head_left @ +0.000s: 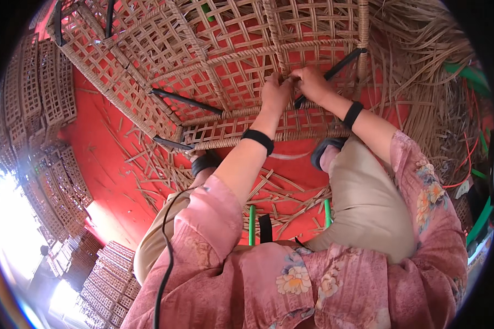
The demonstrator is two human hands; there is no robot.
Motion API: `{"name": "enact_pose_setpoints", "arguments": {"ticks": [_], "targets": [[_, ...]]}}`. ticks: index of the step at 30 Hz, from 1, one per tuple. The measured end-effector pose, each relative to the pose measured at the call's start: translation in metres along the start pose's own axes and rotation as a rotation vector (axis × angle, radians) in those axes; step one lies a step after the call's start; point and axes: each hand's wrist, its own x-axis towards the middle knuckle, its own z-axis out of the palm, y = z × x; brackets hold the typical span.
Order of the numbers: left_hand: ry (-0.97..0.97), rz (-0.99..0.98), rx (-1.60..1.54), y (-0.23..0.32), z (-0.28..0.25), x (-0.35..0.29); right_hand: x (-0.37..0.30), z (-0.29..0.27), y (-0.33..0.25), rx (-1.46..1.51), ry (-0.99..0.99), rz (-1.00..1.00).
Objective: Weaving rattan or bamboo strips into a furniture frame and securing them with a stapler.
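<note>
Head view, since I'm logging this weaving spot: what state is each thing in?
Large wicker lattice frame: woven, openwork
Left hand: fingers bent, at the lattice
Right hand: fingers bent, close beside the left's
Black wristbands: fastened, one on each arm
Long fibre strips: loose, heaped at right
Cut strip scraps: scattered over the red floor
Wicker lattice pieces: stacked at left

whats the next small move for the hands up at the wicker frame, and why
I'd probably steady the wrapped rib with the left hand while the right hand works at its fingertips: both hands meet by the rib's lower part, on the wicker frame, fingertips close together. What they pinch is too small to tell.
</note>
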Motion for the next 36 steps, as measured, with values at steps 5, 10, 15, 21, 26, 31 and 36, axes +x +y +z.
{"name": "enact_pose_setpoints", "arguments": {"ticks": [5,10,15,21,26,31,36], "targets": [[0.087,0.049,0.035,0.011,-0.002,-0.006,-0.013,0.005,-0.007,-0.453,0.178,-0.203],[0.053,0.035,0.059,0.01,-0.01,-0.007,-0.015,0.012,-0.006,-0.383,0.18,-0.157],[0.093,0.075,0.001,0.005,-0.011,-0.005,-0.023,0.032,0.002,-0.084,0.213,-0.089],[0.043,0.23,0.118,-0.022,-0.015,0.003,-0.016,0.035,0.006,0.517,0.036,0.188],[0.023,0.19,-0.03,-0.023,-0.011,-0.013,-0.021,0.031,0.002,0.835,-0.056,0.185],[-0.065,0.088,0.537,0.019,-0.025,-0.028,-0.018,0.029,0.004,0.829,-0.086,0.247],[-0.466,0.034,0.912,0.059,-0.024,-0.053,-0.012,0.027,-0.004,0.227,0.045,0.085]]}}
